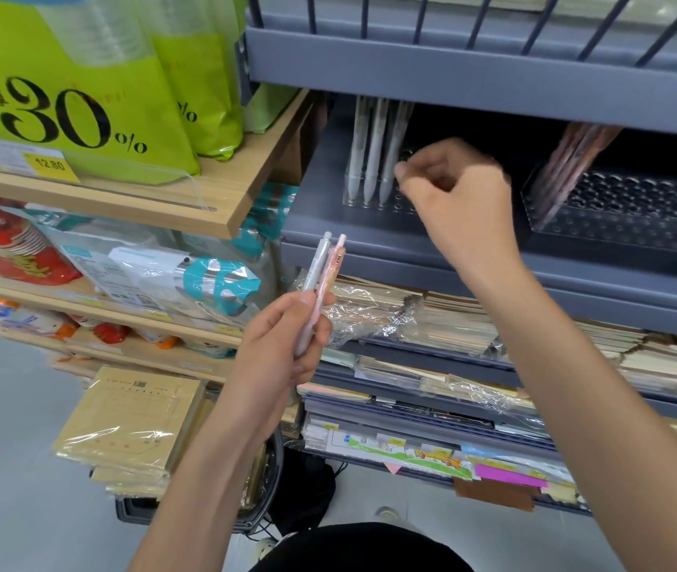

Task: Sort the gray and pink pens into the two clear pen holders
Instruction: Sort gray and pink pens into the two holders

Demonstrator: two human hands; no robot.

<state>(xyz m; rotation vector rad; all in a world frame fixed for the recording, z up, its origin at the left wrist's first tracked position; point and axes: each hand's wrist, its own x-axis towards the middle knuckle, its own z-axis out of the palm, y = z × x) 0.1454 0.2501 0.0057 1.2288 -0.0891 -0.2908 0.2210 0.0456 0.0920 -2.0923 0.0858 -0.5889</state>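
Left hand (283,344) gripping one gray pen (315,274) plus one pink pen (334,262), both pointing up, below gray shelf (369,237). Right hand (456,200) up at left holder (369,202), fingers curled just beside three gray pens (373,150) standing there (too blurry, can't tell if pinching anything). Pink bunch (567,167) leaning in right holder (617,216).

Gray pen (314,275), pink pen (334,261). Pale gray pens (373,158) in left clear holder (347,196), pink pens (568,167) in right clear holder (625,227). Slate-gray shelf (317,218), lime-green bags (81,47).

left hand (283,344) gripping pens (323,264), right hand (458,198) curled
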